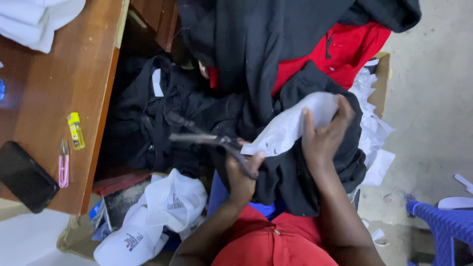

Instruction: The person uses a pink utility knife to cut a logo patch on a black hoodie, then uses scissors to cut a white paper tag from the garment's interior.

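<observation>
While gripped: scissors [212, 140] between left fingers [249, 165]

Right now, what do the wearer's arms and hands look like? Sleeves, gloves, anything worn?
Both arms are bare to past the elbow: no sleeves show on the forearms. The left hand and right hand have no gloves, and no rings, watch or bracelets show. A red garment with a buttoned front covers the torso.

Heaped black clothes [148, 118] block the gap beside the desk's right edge [101, 123]; bare floor [433, 98] lies open beyond the cardboard box [382, 79].
</observation>
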